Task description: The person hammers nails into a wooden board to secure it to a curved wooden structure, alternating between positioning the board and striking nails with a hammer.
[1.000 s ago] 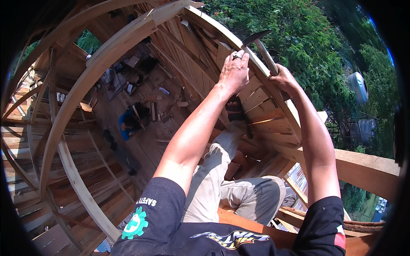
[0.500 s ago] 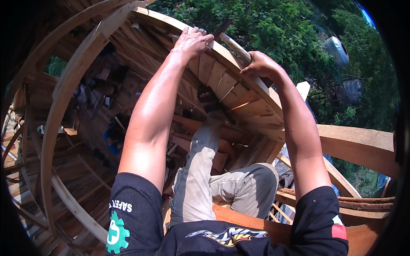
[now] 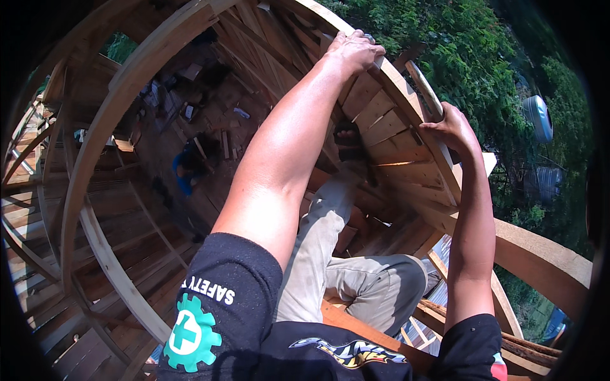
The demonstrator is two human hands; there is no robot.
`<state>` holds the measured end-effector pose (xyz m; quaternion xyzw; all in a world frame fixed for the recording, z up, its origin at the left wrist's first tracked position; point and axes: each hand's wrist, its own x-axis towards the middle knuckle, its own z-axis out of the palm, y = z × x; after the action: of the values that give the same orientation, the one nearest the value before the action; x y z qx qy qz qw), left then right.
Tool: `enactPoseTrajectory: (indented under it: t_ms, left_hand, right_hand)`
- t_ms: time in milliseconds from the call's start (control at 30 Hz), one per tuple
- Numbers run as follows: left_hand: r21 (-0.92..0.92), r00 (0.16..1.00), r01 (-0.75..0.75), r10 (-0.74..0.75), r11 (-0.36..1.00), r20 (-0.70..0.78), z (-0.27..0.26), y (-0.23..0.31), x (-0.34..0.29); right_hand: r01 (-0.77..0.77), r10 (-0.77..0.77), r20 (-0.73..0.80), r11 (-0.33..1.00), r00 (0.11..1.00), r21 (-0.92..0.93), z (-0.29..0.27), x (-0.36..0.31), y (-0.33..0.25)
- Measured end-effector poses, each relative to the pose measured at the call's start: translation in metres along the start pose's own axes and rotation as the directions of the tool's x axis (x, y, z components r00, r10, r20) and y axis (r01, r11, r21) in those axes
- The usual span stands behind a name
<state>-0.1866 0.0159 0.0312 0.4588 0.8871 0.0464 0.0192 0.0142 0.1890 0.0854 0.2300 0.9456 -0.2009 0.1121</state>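
Note:
My left hand (image 3: 356, 52) is closed over the upper edge of a long curved wooden plank (image 3: 403, 86), fingers bent around its far side. Just right of it, outside the plank, my right hand (image 3: 452, 127) grips the lower end of a hammer's wooden handle (image 3: 424, 89). The hammer's dark head is at the handle's upper end, close to my left fingers and partly lost against the greenery. Below the plank run several boards (image 3: 387, 127), fitted side by side on the inner face of the hull-like wooden frame.
Large curved ribs (image 3: 121, 120) rise on the left. Far below, a person in blue (image 3: 184, 170) is among scattered wood pieces. My legs (image 3: 375, 286) straddle a beam. A thick timber (image 3: 540, 254) extends right. Beyond the plank are trees and a metal drum (image 3: 538, 119).
The view has turned left, so the frame and both hands appear farther right. My left hand stays on the plank's edge. The hammer's head is slightly farther from my left fingers.

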Motion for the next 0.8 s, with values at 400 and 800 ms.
enactPoseTrajectory:
  t_ms: [400, 800]
  left_hand:
    - [-0.041, 1.0, -0.015, 0.015, 0.999, -0.012, 0.001, -0.011, 0.005]
    - [0.034, 0.95, -0.071, 0.078, 0.997, -0.302, 0.063, -0.03, 0.005]
  right_hand:
    - [0.155, -0.155, 0.002, 0.986, 0.988, -0.055, -0.001, 0.018, 0.002]
    - [0.081, -0.095, 0.132, 0.991, 0.987, 0.108, -0.009, 0.022, 0.025]
